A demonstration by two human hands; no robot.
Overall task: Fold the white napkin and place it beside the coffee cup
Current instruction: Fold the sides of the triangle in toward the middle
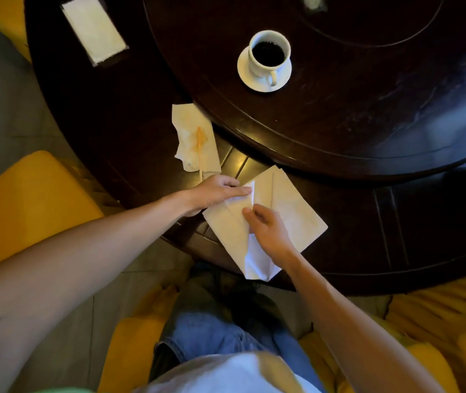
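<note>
My white napkin [291, 211] lies partly folded at the tabletop's [129, 143] near edge, one corner hanging over; my left hand [217, 192] presses it with straight fingers while my right hand [265, 228] pinches a fold. The coffee cup [268, 53], holding dark coffee, sits on its saucer [246, 78] well apart on the raised turntable [339, 109].

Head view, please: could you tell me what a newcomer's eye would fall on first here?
Both hands work a white napkin at the near edge of the dark table: the left hand presses on its far corner, the right hand pinches a fold. A coffee cup on a saucer stands farther back, and a stained napkin lies to the left.
</note>
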